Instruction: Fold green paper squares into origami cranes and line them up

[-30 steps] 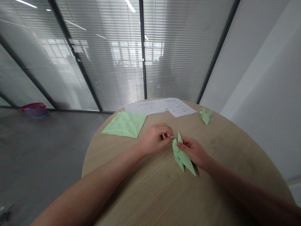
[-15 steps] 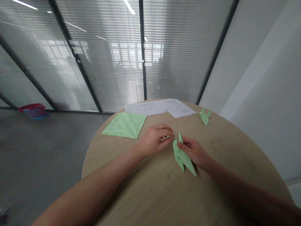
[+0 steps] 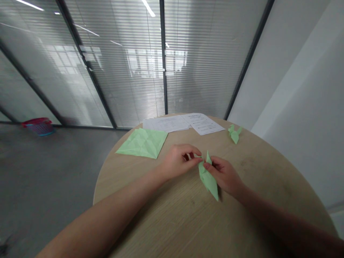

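Nearest me over the bench, the folded paper hangs from my grip, its long axis running from my hands back toward me, slanting slightly right; I cannot tell whether its lower tip touches wood. My right hand is nearer its body, pinching the upper right side under the thumb, so most of it lies left and nearward of that grip. My left hand pinches its upper left end. It is pale green, narrow, pointed at both ends, creased. Beyond lie a creased sheet, a small figure and white pages.
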Demonstrator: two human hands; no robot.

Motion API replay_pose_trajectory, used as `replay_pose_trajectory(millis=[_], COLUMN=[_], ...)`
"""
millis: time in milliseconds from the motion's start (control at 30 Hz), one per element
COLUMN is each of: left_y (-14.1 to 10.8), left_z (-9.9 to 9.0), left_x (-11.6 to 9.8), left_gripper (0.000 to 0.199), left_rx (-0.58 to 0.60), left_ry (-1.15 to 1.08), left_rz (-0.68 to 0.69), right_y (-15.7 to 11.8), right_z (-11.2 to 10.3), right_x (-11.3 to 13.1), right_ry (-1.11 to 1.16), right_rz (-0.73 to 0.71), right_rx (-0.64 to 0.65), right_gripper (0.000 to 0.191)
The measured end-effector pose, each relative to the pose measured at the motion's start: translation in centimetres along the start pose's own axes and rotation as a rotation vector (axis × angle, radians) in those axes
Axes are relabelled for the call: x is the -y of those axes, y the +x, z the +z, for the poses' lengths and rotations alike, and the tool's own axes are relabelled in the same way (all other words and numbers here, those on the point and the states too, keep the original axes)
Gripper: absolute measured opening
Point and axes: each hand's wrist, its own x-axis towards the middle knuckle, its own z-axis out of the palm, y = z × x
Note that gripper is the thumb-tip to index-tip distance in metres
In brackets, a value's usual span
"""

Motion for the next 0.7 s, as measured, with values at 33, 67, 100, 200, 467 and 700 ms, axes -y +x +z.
replay_pose_trajectory(millis=[33, 67, 100, 200, 467, 700], left_y=[0.0, 0.0, -0.1, -0.2, -0.3, -0.4], left_z=[0.1, 0.2, 0.2, 0.3, 0.4, 0.7], left_x=[-0.1, -0.3, -0.5, -1.3, -2.3, -1.6], left_gripper=[0.008, 0.009, 0.009, 0.009, 0.009, 0.017], left_rx=[-0.012, -0.023, -0.033, -0.056, -0.103, -0.103], left_ry=[-0.01, -0.018, -0.024, -0.05, -0.057, -0.046], left_rz=[0.001, 0.009, 0.02, 0.049, 0.043, 0.025], right_y=[-0.1, -0.2, -0.3, -0.5, -0.7, -0.8], right_z=[-0.1, -0.1, -0.2, -0.4, -0.6, -0.6], right_x=[0.2, 0.4, 0.6, 1.1, 1.5, 1.2], right_ry=[-0.05, -0.096, -0.138, -0.229, -0.285, -0.291], right_rz=[-0.028, -0.061, -0.095, -0.184, -0.239, -0.225], right_rx=[-0.02, -0.041, -0.064, -0.103, -0.115, -0.129], right_gripper=[0.039, 0.036, 0.034, 0.031, 0.03, 0.03])
